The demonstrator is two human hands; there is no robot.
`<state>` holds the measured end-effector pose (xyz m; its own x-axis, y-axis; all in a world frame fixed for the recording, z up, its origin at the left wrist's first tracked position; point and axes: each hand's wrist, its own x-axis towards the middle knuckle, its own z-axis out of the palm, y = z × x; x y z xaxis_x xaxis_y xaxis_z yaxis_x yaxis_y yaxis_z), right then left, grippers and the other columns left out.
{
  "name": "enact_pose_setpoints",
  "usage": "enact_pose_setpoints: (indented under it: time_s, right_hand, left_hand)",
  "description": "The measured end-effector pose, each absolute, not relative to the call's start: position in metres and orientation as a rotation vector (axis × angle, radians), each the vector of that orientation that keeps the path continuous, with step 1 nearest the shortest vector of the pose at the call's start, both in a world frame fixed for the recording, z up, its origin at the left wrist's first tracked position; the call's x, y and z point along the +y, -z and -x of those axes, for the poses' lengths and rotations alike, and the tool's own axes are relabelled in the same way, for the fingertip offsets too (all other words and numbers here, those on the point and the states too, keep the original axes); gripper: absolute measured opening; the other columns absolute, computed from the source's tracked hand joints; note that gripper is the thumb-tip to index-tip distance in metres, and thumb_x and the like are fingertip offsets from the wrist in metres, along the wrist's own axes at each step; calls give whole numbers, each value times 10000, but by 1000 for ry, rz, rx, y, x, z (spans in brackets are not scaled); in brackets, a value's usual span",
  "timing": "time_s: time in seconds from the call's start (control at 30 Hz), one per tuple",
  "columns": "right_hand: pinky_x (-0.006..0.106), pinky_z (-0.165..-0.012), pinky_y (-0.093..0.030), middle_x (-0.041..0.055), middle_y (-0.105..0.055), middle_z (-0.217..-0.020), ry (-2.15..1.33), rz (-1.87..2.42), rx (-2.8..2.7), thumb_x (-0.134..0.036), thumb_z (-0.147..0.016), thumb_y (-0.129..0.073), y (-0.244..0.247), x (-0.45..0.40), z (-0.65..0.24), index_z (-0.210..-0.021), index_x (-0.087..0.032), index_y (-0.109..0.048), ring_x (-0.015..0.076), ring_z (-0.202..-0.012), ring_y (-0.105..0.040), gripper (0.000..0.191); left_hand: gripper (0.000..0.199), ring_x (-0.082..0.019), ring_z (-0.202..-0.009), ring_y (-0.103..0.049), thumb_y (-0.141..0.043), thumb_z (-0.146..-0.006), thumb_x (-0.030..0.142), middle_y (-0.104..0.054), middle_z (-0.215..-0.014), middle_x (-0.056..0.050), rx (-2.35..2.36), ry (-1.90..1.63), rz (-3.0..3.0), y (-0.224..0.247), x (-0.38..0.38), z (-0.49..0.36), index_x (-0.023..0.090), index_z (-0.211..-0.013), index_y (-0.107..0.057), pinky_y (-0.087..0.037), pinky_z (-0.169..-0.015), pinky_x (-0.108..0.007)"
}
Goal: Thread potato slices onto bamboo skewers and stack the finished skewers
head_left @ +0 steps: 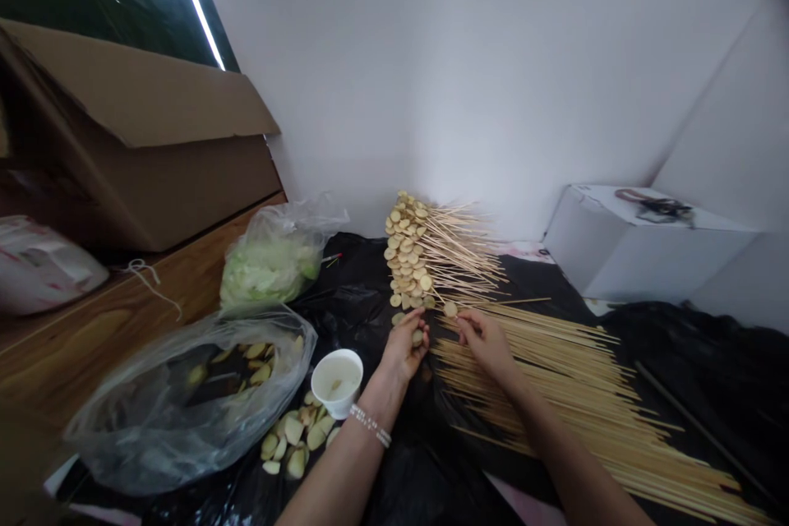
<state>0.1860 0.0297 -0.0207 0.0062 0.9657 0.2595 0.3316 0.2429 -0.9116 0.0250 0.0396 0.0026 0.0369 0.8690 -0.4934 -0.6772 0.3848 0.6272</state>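
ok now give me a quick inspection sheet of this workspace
surface: black plastic sheet beside a wooden table top
job's things: round pale slices on bamboo skewers; loose bamboo skewers alongside
clutter: clear bag of pale pieces, white cup of cloudy liquid, loose pale pieces, bag of green leaves
grippers: bare hands; left hand holds a slice; right hand is at another slice
cables: nothing seen for certain; dark coil unclear
surroundings: cardboard box, white wall, white box
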Motion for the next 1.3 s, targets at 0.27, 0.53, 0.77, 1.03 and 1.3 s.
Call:
enact_pose_setpoints:
  time_s: [0.27,0.53,0.77,1.03,1.3]
  right_hand:
    - [235,-518,-381,-27,-547,-528,-886,1275,-1703,-356,-856,-451,14,21,-178,-804,-188,-611,133,-493,-511,238]
    - [221,-529,-375,-18,-575,-541,-887,1341,-1871,-292,-873,-445,11,15,-174,-762,-181,-654,126,-516,-515,262]
    - [239,-668,-409,51,-691,-812,-227,1364,-2091,-153,-892,-420,13,7,-169,-928,-184,-681,162,-738,-608,265]
    - [251,-655,-390,72,-668,-821,9,1424,-2142,-106,-874,-394,19,3,-163,-923,-161,-658,176,-744,-594,274]
    - [233,-571,-381,16,-624,-591,-685,1417,-1907,-235,-869,-431,15,7,-158,-719,-186,-636,152,-570,-561,259]
  left_hand:
    - [434,-47,-538,-522,-796,-594,468,-622,-737,-7,887,-1547,-426,14,52,-17,139,-852,-679,-403,-464,-159]
    - [455,-49,-544,-492,-803,-552,502,-572,-637,3,906,-1525,-521,20,51,-16,113,-768,-708,-386,-498,-164]
    - [446,-51,-523,-473,-812,-529,492,-569,-604,0,956,-1545,-524,21,51,-13,106,-732,-715,-368,-497,-173]
    - [427,-56,-522,-470,-801,-549,481,-564,-597,-1,962,-1560,-529,22,50,-17,101,-726,-714,-360,-501,-181]
    - [408,-67,-497,-442,-778,-570,492,-547,-553,4,995,-1540,-628,21,47,-23,106,-686,-709,-343,-501,-199]
